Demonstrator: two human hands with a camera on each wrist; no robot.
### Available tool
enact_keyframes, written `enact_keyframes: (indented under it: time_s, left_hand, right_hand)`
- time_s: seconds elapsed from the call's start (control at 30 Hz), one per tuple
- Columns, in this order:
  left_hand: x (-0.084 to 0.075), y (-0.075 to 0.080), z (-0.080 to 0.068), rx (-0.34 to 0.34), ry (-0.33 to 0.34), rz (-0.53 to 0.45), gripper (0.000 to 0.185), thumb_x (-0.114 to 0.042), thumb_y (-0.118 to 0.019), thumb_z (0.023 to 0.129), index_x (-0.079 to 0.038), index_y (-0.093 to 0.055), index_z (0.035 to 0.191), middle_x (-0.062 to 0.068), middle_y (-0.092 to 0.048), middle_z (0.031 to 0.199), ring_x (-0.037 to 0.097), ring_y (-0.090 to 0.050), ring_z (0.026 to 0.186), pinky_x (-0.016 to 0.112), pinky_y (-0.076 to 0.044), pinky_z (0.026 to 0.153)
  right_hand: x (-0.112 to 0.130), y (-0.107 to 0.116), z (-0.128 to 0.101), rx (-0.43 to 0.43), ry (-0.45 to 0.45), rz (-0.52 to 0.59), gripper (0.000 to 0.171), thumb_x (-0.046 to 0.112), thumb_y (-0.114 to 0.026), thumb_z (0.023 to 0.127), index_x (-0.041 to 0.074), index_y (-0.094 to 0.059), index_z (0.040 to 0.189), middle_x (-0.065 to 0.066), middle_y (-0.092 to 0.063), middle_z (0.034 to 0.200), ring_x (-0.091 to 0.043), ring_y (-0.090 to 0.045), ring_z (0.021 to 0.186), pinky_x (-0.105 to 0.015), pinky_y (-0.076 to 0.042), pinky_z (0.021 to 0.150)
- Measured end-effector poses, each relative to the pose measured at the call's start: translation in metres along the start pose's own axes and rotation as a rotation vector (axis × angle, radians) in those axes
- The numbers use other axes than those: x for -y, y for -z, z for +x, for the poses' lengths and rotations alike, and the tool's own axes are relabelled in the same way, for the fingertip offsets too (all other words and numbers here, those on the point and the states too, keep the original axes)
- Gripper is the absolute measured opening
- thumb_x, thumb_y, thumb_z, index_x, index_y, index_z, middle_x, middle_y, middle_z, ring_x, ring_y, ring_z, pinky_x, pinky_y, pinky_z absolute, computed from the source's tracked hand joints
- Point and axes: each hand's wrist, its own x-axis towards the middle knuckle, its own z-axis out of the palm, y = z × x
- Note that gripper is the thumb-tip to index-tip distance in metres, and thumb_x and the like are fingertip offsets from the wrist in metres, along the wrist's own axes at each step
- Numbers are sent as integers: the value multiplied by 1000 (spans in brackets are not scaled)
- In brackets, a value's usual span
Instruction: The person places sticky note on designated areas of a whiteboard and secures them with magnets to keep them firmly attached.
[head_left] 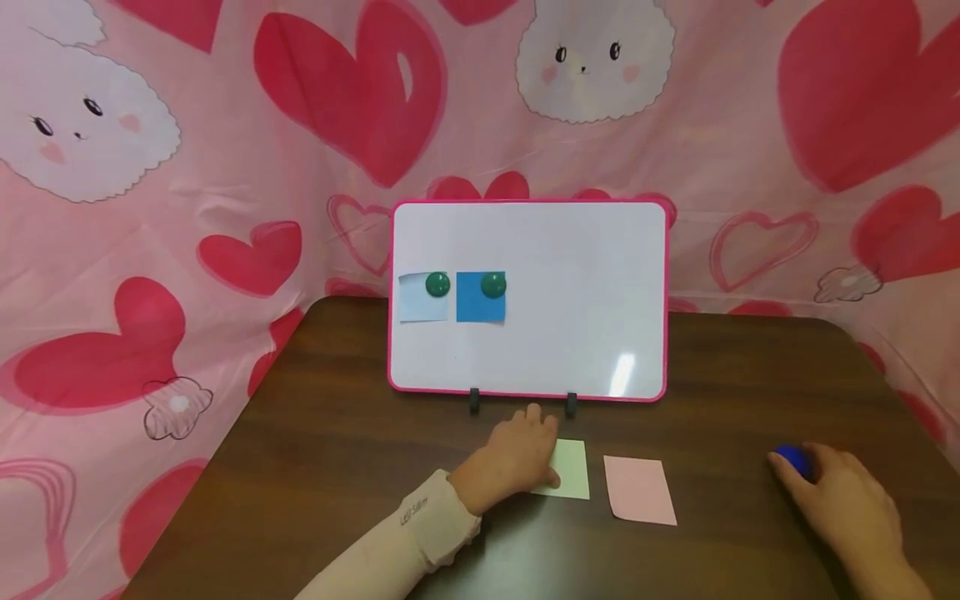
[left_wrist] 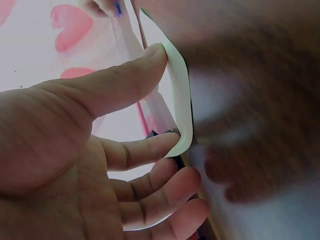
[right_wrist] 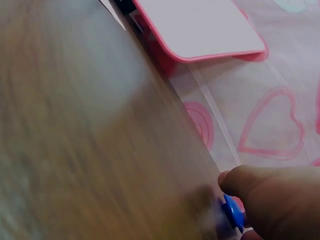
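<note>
- Left hand (head_left: 517, 454): thumb and forefinger drawn partly together, pinching the green paper (head_left: 572, 471), which bows between them; the other fingers are loosely bent and hold nothing.
- Green paper: on the near side of the whiteboard (head_left: 585, 258), its left part covered by the hand, its right edge showing.
- Pink paper (head_left: 641, 490): just right of the green paper, a narrow strip of tabletop (head_left: 315, 433) between their edges; its near left corner curls.
- Right hand (head_left: 855, 500): fingers slightly parted, gripping the blue magnet (head_left: 792, 459) at the right of the tabletop. A wide stretch of wood separates it from the pink paper.
- Whiteboard: pink rim, upright on two black feet (head_left: 572, 405) toward the far edge. Two blue papers (head_left: 480, 308) under green magnets (head_left: 438, 284) occupy its left half; white surface extends from there to the right rim.
</note>
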Motion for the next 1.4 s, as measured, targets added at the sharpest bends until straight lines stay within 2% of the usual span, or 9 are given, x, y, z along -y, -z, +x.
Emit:
enact_keyframes:
  time_s: [0.27, 0.43, 0.5, 0.57, 0.87, 1.03, 1.2, 1.4]
  left_hand:
    - [-2, -3, -1, 7, -14, -19, 61, -42, -84, 81, -9, -57, 126, 7, -50, 102, 20, -60, 86, 34, -53, 63]
    - [-1, -8, 1, -62, -33, 28, 29, -21, -71, 92, -6, -61, 114, 8, -51, 94, 20, -60, 77, 33, -53, 57]
    - [0, -9, 2, -93, -20, 52, 17, -16, -68, 93, -6, -63, 106, 8, -51, 90, 20, -60, 74, 33, -53, 56]
    - [1, -10, 2, -101, -4, 59, 12, -16, -69, 92, -7, -64, 99, 8, -52, 87, 20, -61, 73, 33, -53, 55]
    - [5, -6, 4, -124, -41, 66, 18, -16, -71, 89, -8, -66, 104, 6, -57, 87, 19, -63, 76, 33, -54, 58]
    - [6, 6, 4, -111, -58, 17, 11, -11, -70, 88, -11, -68, 98, 2, -63, 85, 16, -63, 76, 32, -53, 58]
    - [8, 16, 5, -82, -85, -28, 10, -8, -68, 88, -13, -68, 97, 0, -64, 84, 12, -58, 73, 28, -49, 57]
    - [17, 24, 6, -106, -121, -109, 18, -4, -66, 87, -16, -73, 99, -3, -68, 89, 10, -56, 74, 23, -46, 59]
  right_hand:
    - [-1, -1, -2, 86, -4, -2, 75, 51, -55, 101, -19, -47, 125, -47, -46, 115, -65, -46, 104, -72, -41, 78]
    - [-1, 0, -3, 95, 8, -12, 75, 50, -52, 103, -22, -46, 123, -48, -43, 114, -66, -44, 104, -73, -40, 78]
    - [0, 0, -3, 62, 18, -9, 71, 47, -53, 103, -21, -48, 121, -47, -45, 113, -64, -45, 103, -73, -40, 78]
    - [1, 0, -3, 45, 23, -7, 68, 46, -54, 103, -20, -50, 119, -46, -47, 112, -64, -47, 102, -72, -41, 76]
    - [3, 2, -2, 0, 32, -1, 65, 45, -57, 102, -19, -53, 115, -44, -50, 110, -63, -50, 99, -70, -42, 71]
    - [4, 4, -2, 0, 21, -8, 66, 46, -57, 101, -19, -53, 115, -45, -50, 110, -63, -49, 99, -70, -43, 72]
    - [2, 5, -2, 26, -7, -14, 68, 48, -56, 101, -19, -52, 116, -46, -49, 112, -64, -49, 100, -70, -43, 73]
    - [-2, 4, 0, 31, -3, -1, 69, 49, -57, 101, -18, -52, 116, -45, -50, 111, -64, -49, 100, -70, -42, 73]
